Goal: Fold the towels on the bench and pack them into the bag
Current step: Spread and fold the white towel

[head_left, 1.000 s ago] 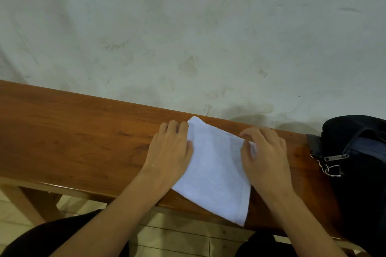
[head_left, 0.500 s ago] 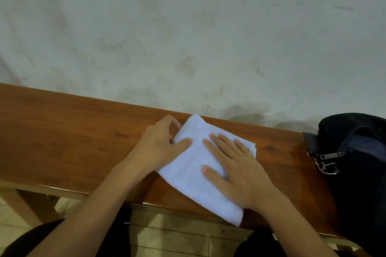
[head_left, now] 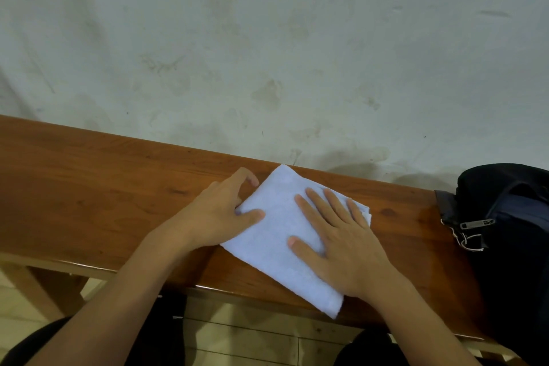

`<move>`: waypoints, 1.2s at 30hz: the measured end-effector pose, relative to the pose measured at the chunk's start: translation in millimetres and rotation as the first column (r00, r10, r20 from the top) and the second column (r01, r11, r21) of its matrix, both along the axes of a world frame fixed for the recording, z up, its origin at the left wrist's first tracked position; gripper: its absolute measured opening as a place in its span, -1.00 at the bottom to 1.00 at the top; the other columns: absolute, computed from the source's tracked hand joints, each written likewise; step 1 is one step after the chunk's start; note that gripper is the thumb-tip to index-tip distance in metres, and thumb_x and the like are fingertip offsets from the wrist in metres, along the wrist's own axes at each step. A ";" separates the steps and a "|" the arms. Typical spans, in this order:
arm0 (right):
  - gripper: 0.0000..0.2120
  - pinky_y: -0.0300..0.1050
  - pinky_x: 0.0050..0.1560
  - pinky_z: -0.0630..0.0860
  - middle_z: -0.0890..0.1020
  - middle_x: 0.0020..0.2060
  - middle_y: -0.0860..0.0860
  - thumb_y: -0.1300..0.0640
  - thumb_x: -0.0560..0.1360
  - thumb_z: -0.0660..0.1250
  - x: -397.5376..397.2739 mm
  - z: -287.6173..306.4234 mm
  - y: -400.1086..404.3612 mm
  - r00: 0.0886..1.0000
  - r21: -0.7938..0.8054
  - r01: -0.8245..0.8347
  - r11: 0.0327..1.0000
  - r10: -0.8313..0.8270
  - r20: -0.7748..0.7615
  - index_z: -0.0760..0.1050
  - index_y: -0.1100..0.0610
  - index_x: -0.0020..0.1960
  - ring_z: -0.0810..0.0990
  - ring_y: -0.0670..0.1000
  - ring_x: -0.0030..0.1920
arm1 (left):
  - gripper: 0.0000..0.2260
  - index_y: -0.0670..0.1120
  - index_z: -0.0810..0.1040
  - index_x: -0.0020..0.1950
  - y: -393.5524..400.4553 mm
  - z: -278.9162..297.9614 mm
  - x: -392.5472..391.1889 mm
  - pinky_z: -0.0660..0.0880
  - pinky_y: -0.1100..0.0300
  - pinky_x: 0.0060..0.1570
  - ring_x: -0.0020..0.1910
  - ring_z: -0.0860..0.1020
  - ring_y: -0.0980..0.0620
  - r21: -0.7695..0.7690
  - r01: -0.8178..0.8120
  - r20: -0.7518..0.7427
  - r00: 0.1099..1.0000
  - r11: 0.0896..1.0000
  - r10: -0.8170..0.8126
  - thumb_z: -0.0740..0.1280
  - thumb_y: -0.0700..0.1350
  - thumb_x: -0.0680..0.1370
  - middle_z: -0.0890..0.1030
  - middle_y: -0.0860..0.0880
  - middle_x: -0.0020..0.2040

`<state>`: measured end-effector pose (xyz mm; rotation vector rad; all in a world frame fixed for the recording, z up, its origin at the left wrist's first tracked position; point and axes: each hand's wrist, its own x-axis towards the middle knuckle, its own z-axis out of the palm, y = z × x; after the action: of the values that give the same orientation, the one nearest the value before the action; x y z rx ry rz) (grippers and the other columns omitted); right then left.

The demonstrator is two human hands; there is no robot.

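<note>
Bag (head_left: 511,202) sits right of the flat right hand (head_left: 347,246) pressing the towel (head_left: 273,235); left hand (head_left: 217,211) pinches its edge. Towel runs far-left to near-right.

A pale greyish wall (head_left: 267,38), blotched with stains and scuff marks, fills the upper half. In front of it runs a long reddish-brown wooden bench (head_left: 89,193) with a glossy top. Light plank floor (head_left: 255,336) shows below.

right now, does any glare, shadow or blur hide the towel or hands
Head view: soft even light, towel, left hand, right hand all sharp; mild sheen on the bench near the bag; faint shadow on the wall behind; the bag too dark for detail.
</note>
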<state>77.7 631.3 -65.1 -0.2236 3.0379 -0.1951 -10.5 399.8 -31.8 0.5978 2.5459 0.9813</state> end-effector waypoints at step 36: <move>-0.70 -0.05 0.04 0.55 0.68 0.02 0.06 -0.01 0.60 0.25 -5.9 9.0 4.5 0.842 0.033 0.129 0.991 -0.092 -0.532 0.66 0.14 -0.12 0.63 0.07 0.00 | 0.01 0.05 -0.25 0.60 24.4 -19.3 13.3 -0.43 0.29 0.39 0.44 -0.46 0.29 -0.269 0.343 -0.101 0.919 0.900 -0.381 0.31 0.39 0.43 -0.37 0.15 0.55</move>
<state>71.8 635.8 -56.2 -0.1076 3.6084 -0.0375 2.8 424.2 -51.1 1.0588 2.4970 0.4972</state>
